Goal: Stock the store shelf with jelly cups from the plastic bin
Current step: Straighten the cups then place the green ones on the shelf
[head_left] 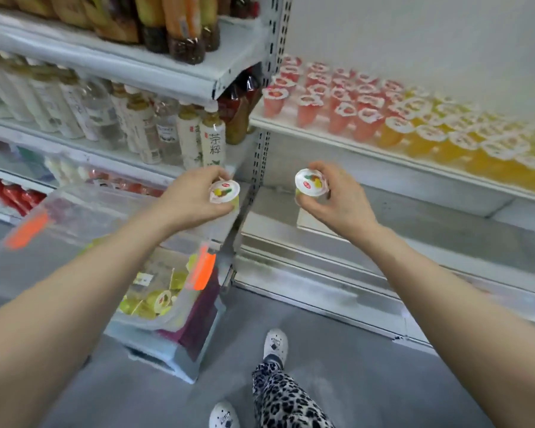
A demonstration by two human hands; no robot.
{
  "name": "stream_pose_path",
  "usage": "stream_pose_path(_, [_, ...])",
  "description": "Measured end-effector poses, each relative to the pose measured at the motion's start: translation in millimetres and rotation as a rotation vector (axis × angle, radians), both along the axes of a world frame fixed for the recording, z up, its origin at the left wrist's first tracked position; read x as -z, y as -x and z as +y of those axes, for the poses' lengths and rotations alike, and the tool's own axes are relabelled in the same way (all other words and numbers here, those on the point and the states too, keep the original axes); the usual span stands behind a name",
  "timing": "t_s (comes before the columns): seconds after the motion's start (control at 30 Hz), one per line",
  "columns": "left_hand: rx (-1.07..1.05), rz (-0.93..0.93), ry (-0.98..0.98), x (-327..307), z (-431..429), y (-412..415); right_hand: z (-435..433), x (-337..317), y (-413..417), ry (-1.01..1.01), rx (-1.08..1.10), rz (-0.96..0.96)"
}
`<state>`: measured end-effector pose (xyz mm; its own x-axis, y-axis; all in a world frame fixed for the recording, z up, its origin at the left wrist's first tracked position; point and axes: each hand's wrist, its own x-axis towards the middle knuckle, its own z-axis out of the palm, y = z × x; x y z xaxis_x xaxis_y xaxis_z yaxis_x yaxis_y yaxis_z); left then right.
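- The left hand [195, 197] curls thumb and fingers round one yellow jelly cup [225, 191], held lid up.
- The right hand [334, 197] pinches a second jelly cup [311, 181] the same way. That makes two cups in hand, one each.
- Both cups hang in the air, clear of the bin and below the stocked shelf [322, 135], so I judge this to be the carry step between picking and placing.
- The next move calls for lifting toward 1 o'clock and setting each cup upright in a free spot without knocking the rows over.
- On that shelf the pink cups [340, 103] number roughly two dozen. The orange cups [445, 139] at 2 o'clock are more, and too blurred to count.
- The plastic bin [84, 211] sits at 7 o'clock, with several yellow cups [155, 301] left in its near corner (no exact count possible).
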<state>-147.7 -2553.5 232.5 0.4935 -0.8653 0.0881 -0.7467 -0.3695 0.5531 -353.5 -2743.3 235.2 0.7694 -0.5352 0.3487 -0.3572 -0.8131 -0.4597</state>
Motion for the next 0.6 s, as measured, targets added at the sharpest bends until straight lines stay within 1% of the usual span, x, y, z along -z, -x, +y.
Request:
stream_pose_path(0.07, [0.091,-0.024,0.043,-17.2,-27.5,21.6,-12.6,-14.1,32.6,-0.002,0.077,-0.030])
stream_pose_path(0.2, [0.243,-0.142,0.140,-45.9,-85.1,68.1,-43.9,-41.2,100.0,0.029,0.204,-0.076])
stream_pose_path(0.37, [0.352,-0.164,0.248,-74.9,-159.9,129.6,-91.0,-72.9,181.9,0.106,0.364,-0.096])
stream_pose_path(0.6, [0.442,-0.143,0.331,-98.2,-265.9,231.2,-162.6,-94.9,289.9,0.107,0.534,-0.105])
